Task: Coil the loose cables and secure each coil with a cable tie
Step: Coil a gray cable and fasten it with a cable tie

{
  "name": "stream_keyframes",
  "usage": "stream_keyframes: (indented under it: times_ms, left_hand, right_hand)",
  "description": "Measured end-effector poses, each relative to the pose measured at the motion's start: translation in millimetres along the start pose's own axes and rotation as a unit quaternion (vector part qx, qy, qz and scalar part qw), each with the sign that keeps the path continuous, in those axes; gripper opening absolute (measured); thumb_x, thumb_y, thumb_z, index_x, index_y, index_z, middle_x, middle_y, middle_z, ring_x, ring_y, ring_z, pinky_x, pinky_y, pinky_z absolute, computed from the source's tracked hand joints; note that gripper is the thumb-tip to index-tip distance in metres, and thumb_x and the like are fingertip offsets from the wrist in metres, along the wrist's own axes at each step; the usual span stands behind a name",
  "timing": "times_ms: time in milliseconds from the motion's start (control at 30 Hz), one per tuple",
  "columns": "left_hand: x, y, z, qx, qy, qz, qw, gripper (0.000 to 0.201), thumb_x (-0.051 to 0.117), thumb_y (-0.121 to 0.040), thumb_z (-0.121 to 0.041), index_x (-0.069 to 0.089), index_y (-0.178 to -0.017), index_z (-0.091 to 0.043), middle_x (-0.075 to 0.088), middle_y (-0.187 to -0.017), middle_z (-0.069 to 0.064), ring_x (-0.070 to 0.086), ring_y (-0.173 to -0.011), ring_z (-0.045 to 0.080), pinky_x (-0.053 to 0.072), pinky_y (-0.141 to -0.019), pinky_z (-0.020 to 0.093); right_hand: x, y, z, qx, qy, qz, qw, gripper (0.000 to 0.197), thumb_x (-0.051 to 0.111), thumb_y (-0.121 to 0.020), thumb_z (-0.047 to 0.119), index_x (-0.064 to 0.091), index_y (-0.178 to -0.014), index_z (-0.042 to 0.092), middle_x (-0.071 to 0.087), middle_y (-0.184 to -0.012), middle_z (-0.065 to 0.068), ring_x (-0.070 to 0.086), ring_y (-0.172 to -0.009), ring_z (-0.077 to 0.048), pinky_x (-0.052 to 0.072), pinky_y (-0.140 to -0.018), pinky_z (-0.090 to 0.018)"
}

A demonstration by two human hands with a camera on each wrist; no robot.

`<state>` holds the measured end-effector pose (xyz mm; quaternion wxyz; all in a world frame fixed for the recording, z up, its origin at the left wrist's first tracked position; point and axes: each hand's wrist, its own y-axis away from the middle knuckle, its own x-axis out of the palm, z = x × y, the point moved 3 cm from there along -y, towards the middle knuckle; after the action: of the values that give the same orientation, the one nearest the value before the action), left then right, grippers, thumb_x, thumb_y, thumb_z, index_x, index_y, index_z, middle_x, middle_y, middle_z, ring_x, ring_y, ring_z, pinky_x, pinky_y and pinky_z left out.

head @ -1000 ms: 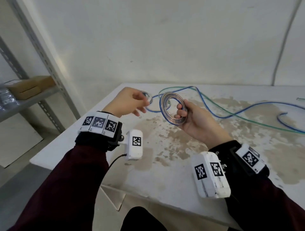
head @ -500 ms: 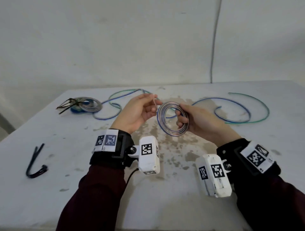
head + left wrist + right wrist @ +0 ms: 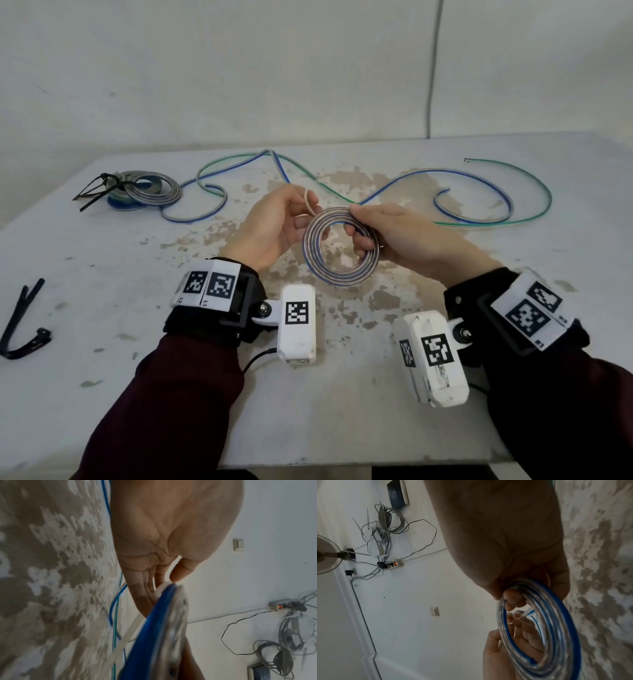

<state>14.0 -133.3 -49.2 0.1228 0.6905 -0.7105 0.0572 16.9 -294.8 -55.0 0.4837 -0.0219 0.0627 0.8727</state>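
Observation:
My right hand (image 3: 373, 233) grips a coil of clear and blue cable (image 3: 337, 270), held upright above the table's middle; its fingers curl through the ring. In the right wrist view the coil (image 3: 559, 635) hangs from those fingers. My left hand (image 3: 291, 219) pinches a thin white cable tie (image 3: 309, 202) right against the coil's upper left edge. The left wrist view shows the white tie (image 3: 130, 628) running beside the blurred coil (image 3: 154, 635).
Two tied coils (image 3: 147, 188) with black tie tails lie at the table's far left. Loose blue and green cables (image 3: 479, 192) snake across the back of the stained white table (image 3: 102, 274). Black cable ties (image 3: 20, 325) lie near the left edge.
The view swung right from the table's left corner to its middle. My left hand came over with the white tie to the coil's upper edge. The right hand kept holding the coil.

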Motion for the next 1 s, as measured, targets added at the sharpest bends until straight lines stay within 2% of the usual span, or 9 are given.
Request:
stream_keyframes:
  times_ms: [133,300,400,500,633,733,800,900,1000]
  left_hand:
    - [-6,-3,1,0.031,-0.060,-0.006,0.998,0.024,0.038,-0.098,-0.005,0.059,-0.086,-0.006,0.060,-0.070,0.006,0.058,-0.056,0.014,0.052,-0.063,0.029]
    - [-11,-2,1,0.040,-0.077,-0.024,0.996,0.026,0.038,-0.102,-0.010,0.064,-0.099,-0.005,0.062,-0.082,0.008,0.063,-0.056,0.010,0.053,-0.055,0.020]
    - [-13,-1,-2,0.060,-0.086,-0.064,0.992,0.025,0.040,-0.102,-0.010,0.064,-0.104,-0.003,0.059,-0.091,0.011,0.065,-0.054,0.010,0.051,-0.053,0.017]
    - [-9,2,-2,0.061,-0.101,-0.064,0.991,0.023,0.043,-0.100,-0.009,0.065,-0.105,-0.003,0.058,-0.075,0.006,0.063,-0.052,0.006,0.050,-0.052,0.015]
    - [-5,4,-2,0.044,-0.136,-0.037,0.989,0.022,0.047,-0.098,-0.008,0.068,-0.092,-0.010,0.063,-0.064,-0.001,0.062,-0.053,0.007,0.051,-0.053,0.018]
    - [1,8,-3,0.025,-0.141,-0.011,0.990,0.015,0.050,-0.095,-0.005,0.065,-0.092,-0.008,0.067,-0.064,0.005,0.066,-0.057,0.015,0.056,-0.060,0.027]
    - [8,13,-3,0.010,-0.128,0.014,0.992,0.010,0.050,-0.096,-0.006,0.060,-0.095,-0.003,0.069,-0.062,0.010,0.068,-0.055,0.017,0.058,-0.055,0.026]
    - [16,17,-5,-0.003,-0.108,0.041,0.993,0.017,0.048,-0.097,-0.011,0.058,-0.089,0.001,0.068,-0.062,0.014,0.067,-0.051,0.020,0.055,-0.049,0.026]
    - [20,18,-6,-0.009,-0.108,0.060,0.992,0.022,0.046,-0.098,-0.014,0.059,-0.086,-0.001,0.069,-0.065,0.016,0.066,-0.050,0.021,0.055,-0.050,0.027]
  right_hand:
    - [-1,0,0,0.004,0.005,-0.009,1.000,0.037,0.034,-0.103,0.030,0.055,-0.078,0.012,0.044,-0.052,0.004,0.046,-0.058,-0.015,0.043,-0.063,-0.026]
    - [-3,1,3,0.004,0.010,-0.017,1.000,0.037,0.034,-0.103,0.031,0.054,-0.078,0.012,0.043,-0.052,0.005,0.047,-0.056,-0.013,0.042,-0.054,-0.018]
    - [-4,1,3,0.005,0.012,-0.020,1.000,0.037,0.034,-0.103,0.032,0.054,-0.078,0.012,0.043,-0.051,0.005,0.046,-0.056,-0.014,0.041,-0.051,-0.016]
    - [-3,1,1,0.008,0.019,-0.007,1.000,0.037,0.035,-0.103,0.031,0.054,-0.078,0.012,0.043,-0.051,0.005,0.046,-0.057,-0.014,0.042,-0.056,-0.019]
    - [1,3,2,0.003,0.049,0.009,0.999,0.037,0.034,-0.103,0.030,0.053,-0.078,0.012,0.044,-0.053,0.004,0.043,-0.052,-0.009,0.040,-0.054,-0.017]
    - [-1,2,3,-0.009,0.058,-0.002,0.998,0.036,0.034,-0.103,0.031,0.055,-0.081,0.010,0.045,-0.059,0.001,0.044,-0.051,-0.007,0.041,-0.051,-0.014]
    - [-2,2,3,-0.019,0.061,-0.018,0.998,0.036,0.037,-0.102,0.031,0.059,-0.084,0.009,0.045,-0.066,-0.004,0.044,-0.056,-0.010,0.043,-0.052,-0.014]
    - [-3,3,5,-0.042,0.098,-0.043,0.993,0.040,0.037,-0.102,0.030,0.059,-0.072,0.016,0.048,-0.062,-0.001,0.044,-0.053,-0.007,0.039,-0.049,-0.013]
    - [-3,4,9,-0.071,0.147,-0.065,0.984,0.042,0.037,-0.102,0.029,0.054,-0.067,0.016,0.046,-0.058,0.002,0.040,-0.050,-0.006,0.033,-0.051,-0.016]
